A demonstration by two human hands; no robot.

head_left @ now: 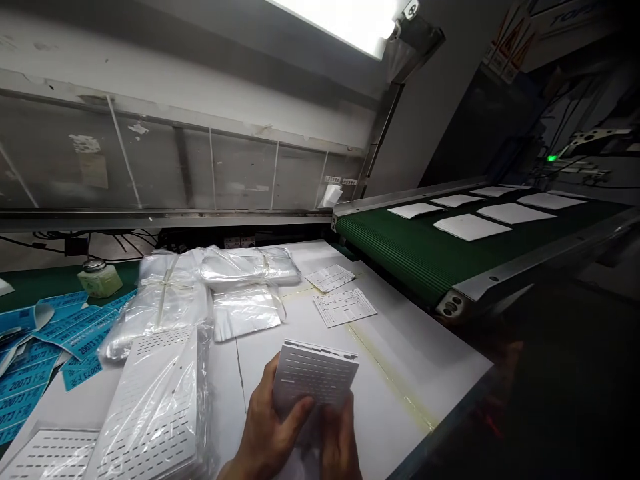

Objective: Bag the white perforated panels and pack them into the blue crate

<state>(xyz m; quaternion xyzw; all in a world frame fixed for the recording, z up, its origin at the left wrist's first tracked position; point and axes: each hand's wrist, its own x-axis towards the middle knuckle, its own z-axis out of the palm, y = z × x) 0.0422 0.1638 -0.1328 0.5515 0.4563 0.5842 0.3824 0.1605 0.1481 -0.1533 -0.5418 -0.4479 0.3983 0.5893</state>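
A small stack of white slotted cards (317,373) is held upright over the white work surface. My left hand (273,420) is closed round its left side, with the thumb across the near face. At the lower right edge, my right hand (341,437) grips the same stack; its fingertips are partly hidden. Beyond the stack lie two loose white slotted cards, one nearer (345,307) and one farther (330,278). To the left of my hands rest packs of clear plastic bags (250,265) and slotted white cards in clear plastic (150,407).
A green conveyor belt (395,247) carries several white pieces (471,227) at the right. Blue printed labels (30,380) are spread at the far left beside a small jar (100,279). A partitioned grey panel (240,167) stands behind, under a bright lamp (345,20).
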